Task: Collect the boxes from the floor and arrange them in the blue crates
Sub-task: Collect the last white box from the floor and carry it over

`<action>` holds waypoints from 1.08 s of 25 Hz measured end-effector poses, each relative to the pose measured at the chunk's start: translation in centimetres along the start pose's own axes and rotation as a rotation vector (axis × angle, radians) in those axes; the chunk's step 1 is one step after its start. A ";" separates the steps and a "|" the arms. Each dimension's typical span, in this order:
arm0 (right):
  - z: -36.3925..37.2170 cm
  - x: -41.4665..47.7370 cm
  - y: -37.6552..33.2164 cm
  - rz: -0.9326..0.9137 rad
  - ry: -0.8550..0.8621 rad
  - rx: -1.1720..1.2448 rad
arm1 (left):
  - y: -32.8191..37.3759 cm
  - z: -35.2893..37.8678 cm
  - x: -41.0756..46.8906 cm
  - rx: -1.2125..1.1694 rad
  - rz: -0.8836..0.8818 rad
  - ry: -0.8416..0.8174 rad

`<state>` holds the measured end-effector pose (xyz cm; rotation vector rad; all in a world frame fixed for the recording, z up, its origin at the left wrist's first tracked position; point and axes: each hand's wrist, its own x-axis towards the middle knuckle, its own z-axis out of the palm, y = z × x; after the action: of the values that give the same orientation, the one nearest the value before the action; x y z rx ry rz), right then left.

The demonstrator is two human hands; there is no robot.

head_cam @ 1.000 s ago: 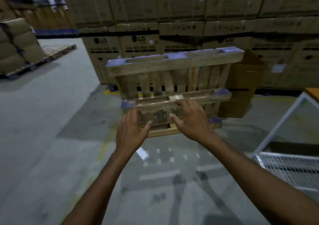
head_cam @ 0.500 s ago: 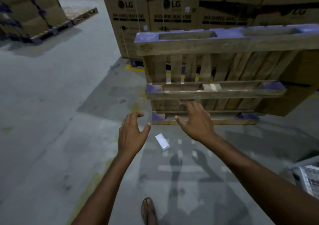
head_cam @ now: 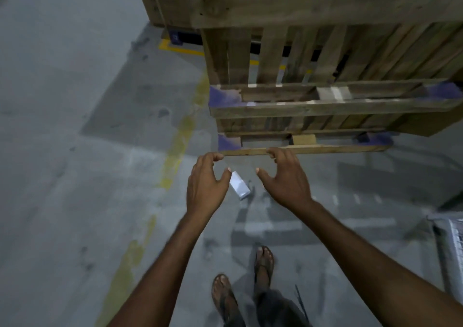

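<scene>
A small white box (head_cam: 240, 186) lies flat on the grey concrete floor, a little in front of the wooden pallets. My left hand (head_cam: 206, 185) hovers above its left side with curled, spread fingers and covers one corner of it. My right hand (head_cam: 285, 179) is held out to the right of the box, fingers apart, holding nothing. Both hands are above the floor, apart from the box. No blue crate is in view.
Wooden pallets (head_cam: 325, 51) with purple-painted blocks stand on edge just beyond the hands. A worn yellow line (head_cam: 175, 148) runs along the floor on the left. A white wire cart's corner (head_cam: 451, 246) shows at the right edge. My sandalled feet (head_cam: 245, 284) stand below.
The view has tilted down and come closer to the pallets. Both hands have lowered toward the white box, which now lies between them.
</scene>
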<state>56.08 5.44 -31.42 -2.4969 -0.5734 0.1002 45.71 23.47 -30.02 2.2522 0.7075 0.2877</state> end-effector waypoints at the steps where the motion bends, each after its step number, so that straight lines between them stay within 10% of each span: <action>1: 1.7 1.1 0.9 -0.002 -0.028 0.000 | -1.0 1.2 1.1 0.010 -0.008 -0.005; 14: 28.7 8.6 17.9 0.115 -0.268 -0.046 | -24.0 24.2 6.1 -0.139 -0.328 -0.048; 27: 26.8 8.1 24.7 0.005 -0.434 -0.056 | -20.4 33.5 -1.9 -0.228 -0.560 0.087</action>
<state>67.63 4.22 -66.92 -2.5406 -0.7508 0.6476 49.45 14.21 -67.96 1.7505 1.2457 0.1783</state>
